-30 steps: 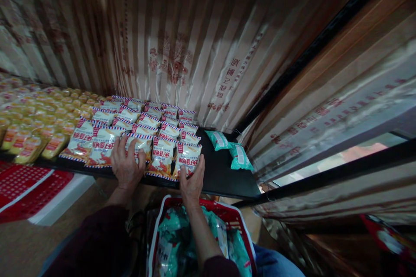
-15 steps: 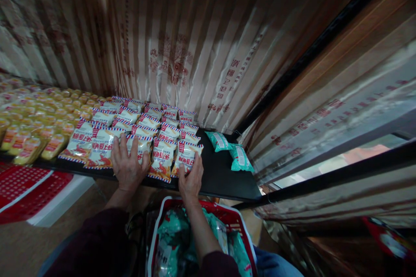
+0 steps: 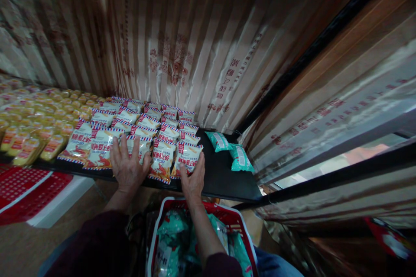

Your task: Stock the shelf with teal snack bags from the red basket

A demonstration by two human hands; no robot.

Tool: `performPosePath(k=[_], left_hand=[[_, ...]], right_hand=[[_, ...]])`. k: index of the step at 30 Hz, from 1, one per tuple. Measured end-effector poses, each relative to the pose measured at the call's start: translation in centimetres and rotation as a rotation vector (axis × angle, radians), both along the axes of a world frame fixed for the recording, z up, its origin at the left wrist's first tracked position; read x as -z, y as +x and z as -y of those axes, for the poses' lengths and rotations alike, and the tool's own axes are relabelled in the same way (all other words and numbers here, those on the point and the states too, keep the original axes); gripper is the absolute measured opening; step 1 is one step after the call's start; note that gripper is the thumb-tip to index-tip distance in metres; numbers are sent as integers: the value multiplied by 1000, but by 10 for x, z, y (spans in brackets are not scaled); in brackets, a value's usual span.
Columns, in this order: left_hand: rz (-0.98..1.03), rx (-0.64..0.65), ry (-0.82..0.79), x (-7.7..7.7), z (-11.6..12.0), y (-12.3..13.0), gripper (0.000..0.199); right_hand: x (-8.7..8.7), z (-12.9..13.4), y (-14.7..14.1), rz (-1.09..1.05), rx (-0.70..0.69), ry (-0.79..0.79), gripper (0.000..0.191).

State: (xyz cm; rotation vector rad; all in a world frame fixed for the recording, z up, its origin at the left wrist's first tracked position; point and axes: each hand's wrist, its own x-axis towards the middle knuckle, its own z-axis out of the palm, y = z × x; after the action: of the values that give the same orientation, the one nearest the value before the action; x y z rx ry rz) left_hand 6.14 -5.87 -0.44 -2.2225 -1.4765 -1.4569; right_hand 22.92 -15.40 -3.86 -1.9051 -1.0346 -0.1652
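Observation:
Rows of white snack bags [image 3: 161, 158] with red lettering and striped edges stand on the black shelf [image 3: 217, 177]. My left hand [image 3: 128, 165] lies spread over one bag in the front row, fingers apart and partly covering it. At the right end of that row, my right hand [image 3: 194, 177] rests against the side of the last bag [image 3: 188, 156], thumb and fingers apart. Its fingers touch the bag's right edge without closing round it. Two teal bags [image 3: 240, 158] lie farther right on the shelf.
Below the shelf, between my knees, stands a red basket [image 3: 238, 220] with a white rim, holding teal bags. Yellow packaged snacks [image 3: 29, 149] fill the shelf's left part. A second red basket [image 3: 26, 190] is at lower left. Pleated curtains [image 3: 175, 52] hang behind.
My right hand has shifted slightly right and down along the end bag. My left hand stays almost in place over its bag; the bags have barely moved.

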Motion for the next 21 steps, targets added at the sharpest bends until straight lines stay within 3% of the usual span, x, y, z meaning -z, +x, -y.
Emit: performPosePath(k=[3, 8, 11, 16, 21], left_hand=[[-17, 40, 66, -3, 4, 2, 54], [-112, 335, 88, 0, 22, 22, 48], [-192, 443, 47, 6, 34, 41, 50], [-254, 486, -15, 12, 43, 66, 53], [-240, 450, -21, 11, 44, 72, 57]], right_hand=[[-3, -1, 3, -61, -5, -4, 79], [-4, -2, 3, -124, -26, -22, 78], [-5, -1, 1, -151, -80, -30, 77], [-5, 2, 6, -243, -121, 3, 73], [0, -2, 27, -357, -132, 60, 64]])
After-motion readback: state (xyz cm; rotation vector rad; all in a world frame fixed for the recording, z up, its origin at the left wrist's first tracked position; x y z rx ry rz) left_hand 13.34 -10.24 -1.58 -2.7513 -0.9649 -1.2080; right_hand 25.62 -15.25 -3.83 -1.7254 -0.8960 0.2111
